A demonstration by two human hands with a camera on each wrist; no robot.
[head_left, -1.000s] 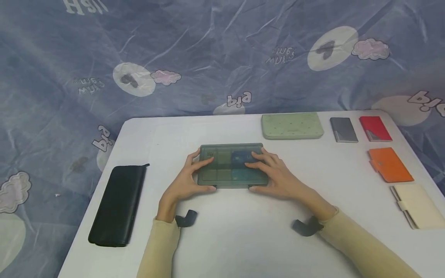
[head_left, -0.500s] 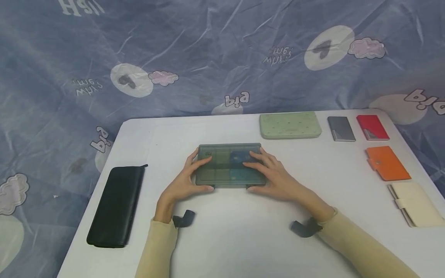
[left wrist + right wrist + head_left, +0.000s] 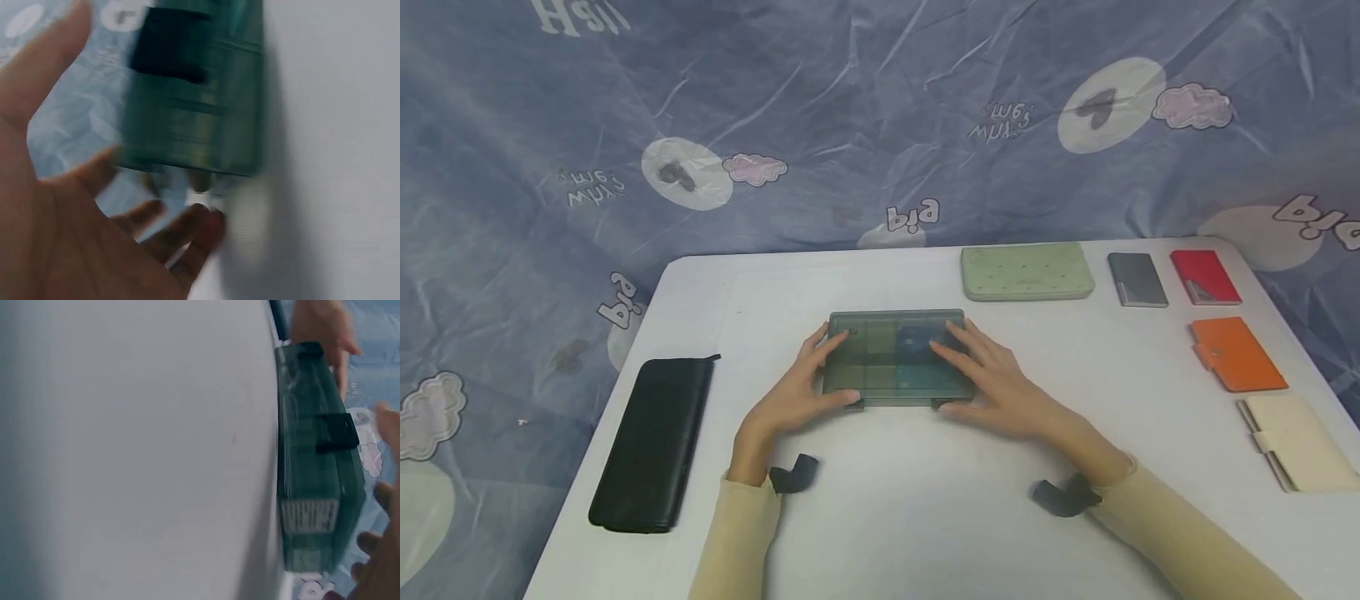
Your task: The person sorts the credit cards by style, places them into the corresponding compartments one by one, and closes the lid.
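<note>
A translucent green plastic case (image 3: 880, 379) lies flat on the white table, yellowish and blue patches showing through its lid. Dark latches (image 3: 339, 432) sit along its near side, and a barcode label (image 3: 310, 516) is visible in the right wrist view. My left hand (image 3: 792, 402) is spread around the case's left end; in the left wrist view its thumb (image 3: 56, 56) stands clear of the case. At the other end, my right hand (image 3: 1003, 392) has its fingers spread over the corner; the right wrist view shows them off the case. Neither hand grips it.
A black zip wallet (image 3: 653, 446) lies at the left. Along the back are a green pouch (image 3: 1028, 272), a grey card holder (image 3: 1138, 280) and a red one (image 3: 1206, 277). Nearer on the right lie an orange snap wallet (image 3: 1242, 354) and a cream notebook-like holder (image 3: 1303, 442).
Both hands have loosened from the case: the fingers have straightened and the left thumb has lifted from the front edge. The case stays where it was.
</note>
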